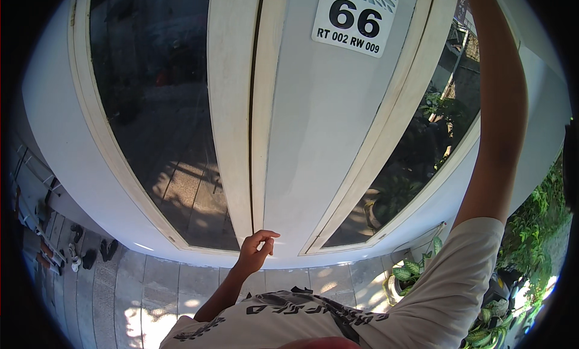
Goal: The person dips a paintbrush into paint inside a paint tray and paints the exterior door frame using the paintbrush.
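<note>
My left hand (259,245) is in front of the bottom of a grey wall panel (313,162), fingers loosely bent and apart with nothing visible in them; whether it touches the panel I cannot tell. My right arm (500,132) reaches up along the right side, and its hand is cut off by the top edge. Between two tall cream-framed glass panes, a dark left pane (157,126) and a reflective right pane (422,156), the panel carries a white plaque (356,8) near the top.
A paved walkway (193,282) runs along the wall's foot. Several shoes (90,258) lie at the left beside a rack (45,246). A potted plant (407,270) stands by the wall at the right, with dense green foliage (543,210) further right.
</note>
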`<state>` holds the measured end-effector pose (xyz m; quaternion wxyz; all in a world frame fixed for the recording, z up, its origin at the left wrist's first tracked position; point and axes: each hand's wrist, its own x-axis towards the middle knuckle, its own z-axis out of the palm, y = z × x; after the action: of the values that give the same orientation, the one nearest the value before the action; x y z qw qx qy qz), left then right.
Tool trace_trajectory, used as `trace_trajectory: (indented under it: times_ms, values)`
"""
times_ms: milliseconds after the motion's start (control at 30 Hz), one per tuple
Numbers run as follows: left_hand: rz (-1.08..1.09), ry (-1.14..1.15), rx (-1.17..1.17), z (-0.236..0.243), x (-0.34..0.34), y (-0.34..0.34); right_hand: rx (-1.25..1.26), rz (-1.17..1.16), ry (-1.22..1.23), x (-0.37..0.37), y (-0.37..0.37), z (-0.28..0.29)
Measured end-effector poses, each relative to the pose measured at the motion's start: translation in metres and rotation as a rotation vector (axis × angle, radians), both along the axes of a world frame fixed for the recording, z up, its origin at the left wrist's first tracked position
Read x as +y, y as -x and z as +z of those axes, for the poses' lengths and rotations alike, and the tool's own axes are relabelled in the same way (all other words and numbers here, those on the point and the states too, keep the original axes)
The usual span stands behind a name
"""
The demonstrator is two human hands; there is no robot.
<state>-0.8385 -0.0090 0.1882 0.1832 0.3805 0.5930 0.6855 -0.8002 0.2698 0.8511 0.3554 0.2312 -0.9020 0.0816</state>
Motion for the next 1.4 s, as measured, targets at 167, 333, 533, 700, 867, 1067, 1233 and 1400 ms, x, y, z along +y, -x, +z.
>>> trace_trajectory:
  times_ms: [167, 333, 533, 700, 867, 1067, 1233, 1400]
  values:
    - [0.002, -0.002, 0.019, -0.001, 0.002, 0.0, 0.158, -0.05, -0.059, 0.004, -0.002, 0.009]
    - [0.003, 0.008, 0.011, 0.001, 0.0, 0.0, 0.242, 0.045, 0.048, 0.0, -0.016, 0.005]
    - [-0.013, -0.006, 0.027, 0.002, 0.003, 0.001, 0.191, -0.021, -0.015, 0.008, -0.003, 0.004]
    - [-0.008, -0.007, 0.028, 0.003, 0.001, -0.001, 0.352, 0.083, 0.036, -0.001, -0.018, 0.018]
    - [-0.01, -0.011, 0.036, 0.003, 0.0, 0.002, 0.116, -0.017, -0.025, -0.02, 0.0, 0.002]
    - [-0.016, -0.026, 0.033, 0.002, -0.002, 0.003, 0.388, 0.091, 0.059, -0.015, -0.004, 0.025]
    - [-0.006, -0.016, 0.01, 0.002, -0.006, 0.002, 0.08, 0.038, -0.057, -0.034, 0.021, -0.001]
    - [-0.001, -0.031, 0.01, -0.001, -0.008, 0.004, 0.246, 0.033, -0.086, -0.035, 0.022, 0.019]
